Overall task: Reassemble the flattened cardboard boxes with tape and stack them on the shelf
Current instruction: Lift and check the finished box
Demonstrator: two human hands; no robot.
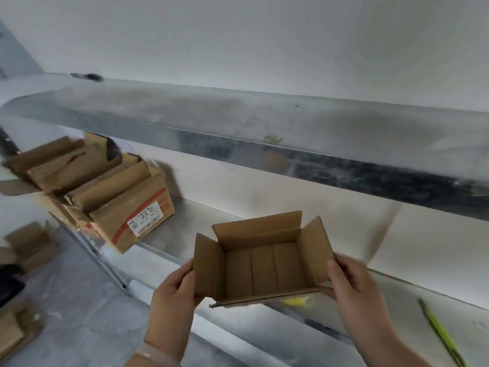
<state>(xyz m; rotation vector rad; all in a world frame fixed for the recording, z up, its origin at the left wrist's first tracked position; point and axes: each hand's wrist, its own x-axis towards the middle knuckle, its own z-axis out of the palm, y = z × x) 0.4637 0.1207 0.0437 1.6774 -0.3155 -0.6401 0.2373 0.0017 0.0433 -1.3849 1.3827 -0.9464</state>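
Note:
A small brown cardboard box (264,266), assembled and open at the top with its flaps standing up, is held in the air in front of the lower metal shelf (190,223). My left hand (176,290) grips its left side, thumb over the left flap. My right hand (352,284) grips its right side near the front corner. Two larger open cardboard boxes (105,197) stand stacked on the shelf at the left, the front one with a white label and a red stripe.
An upper shelf (264,133) runs across the view above the lower one. A yellow-green stick-like object (439,332) lies at the lower right. More cardboard boxes (26,247) sit on the floor at the left. A white wall backs the shelves.

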